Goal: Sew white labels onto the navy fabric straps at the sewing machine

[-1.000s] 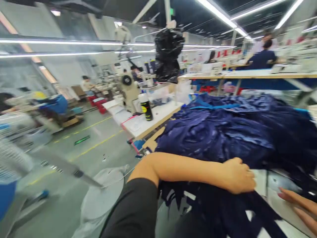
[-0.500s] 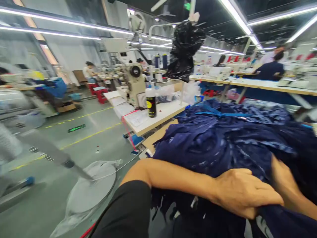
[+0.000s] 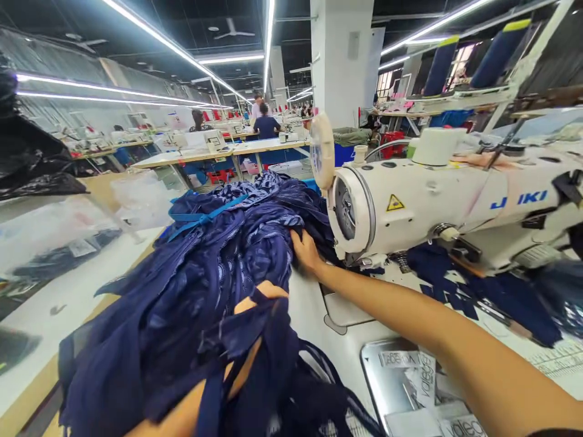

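A large heap of navy garments (image 3: 182, 291), with lighter blue seams and long loose strips, lies in front of me. My left hand (image 3: 271, 290) is in the near part of the heap, closed on navy cloth. Strips drape over that hand and forearm and hide most of the fingers. At the heap's right edge, beside the sewing machine, my right hand (image 3: 306, 250) grips the cloth, its fingertips partly buried in the folds. Across the top of the heap runs a bright blue strap (image 3: 204, 217).
A white sewing machine (image 3: 410, 200) stands close on the right, with navy scraps (image 3: 449, 291) under its arm. Printed labels (image 3: 423, 376) lie in a metal tray (image 3: 371, 364) below my right forearm. A black plastic bag (image 3: 31, 145) hangs at left. Several people work farther back.
My view has swung to the right, bringing in the sewing machine and label tray. The garment heap now lies between the two tables' surfaces, and my hands have moved apart within it.
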Demonstrator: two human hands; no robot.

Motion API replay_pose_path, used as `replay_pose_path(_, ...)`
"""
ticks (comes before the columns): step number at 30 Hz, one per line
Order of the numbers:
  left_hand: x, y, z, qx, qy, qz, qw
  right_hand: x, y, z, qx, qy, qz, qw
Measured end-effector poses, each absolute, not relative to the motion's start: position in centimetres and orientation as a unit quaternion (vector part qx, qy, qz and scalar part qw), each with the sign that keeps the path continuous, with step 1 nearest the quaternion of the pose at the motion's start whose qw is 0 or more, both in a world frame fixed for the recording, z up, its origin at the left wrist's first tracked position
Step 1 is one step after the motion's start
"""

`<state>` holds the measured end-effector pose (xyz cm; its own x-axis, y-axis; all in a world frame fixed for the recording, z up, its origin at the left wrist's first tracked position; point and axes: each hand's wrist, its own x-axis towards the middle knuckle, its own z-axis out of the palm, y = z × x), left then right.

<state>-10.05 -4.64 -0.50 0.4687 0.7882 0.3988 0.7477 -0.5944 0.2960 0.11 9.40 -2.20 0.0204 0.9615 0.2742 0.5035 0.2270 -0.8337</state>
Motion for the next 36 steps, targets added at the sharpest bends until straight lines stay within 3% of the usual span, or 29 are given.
replay_pose_path(7,-11.6,-9.6,0.3,0.917,0.378,0.128,-0.012,1.3,8.2,-1.9,-0.543,-0.668,0.299,0.410)
replay_pose_path(13,-11.4,-9.9,2.5,0.914,0.371,0.163,-0.027,4.1,3.9,-1.1,-0.497,-0.690,0.354,0.390)
replay_pose_path(18,-9.9,-9.0,4.8,0.922,0.338,0.160,-0.104,9.8,-0.3,-0.8,-0.416,-0.731,0.414,0.350)
replay_pose_path(25,-5.0,-5.8,9.2,0.833,0.431,0.271,-0.214,19.0,-3.0,0.9,-0.372,-0.816,0.309,0.315)
replay_pose_path(30,2.3,-2.4,4.9,0.891,0.434,0.105,-0.083,23.0,-3.1,1.8,-0.438,-0.807,0.256,0.300)
replay_pose_path(36,1.9,-0.5,-1.1,0.842,0.508,0.175,0.054,24.4,-5.2,1.7,-0.329,-0.910,0.155,0.201)
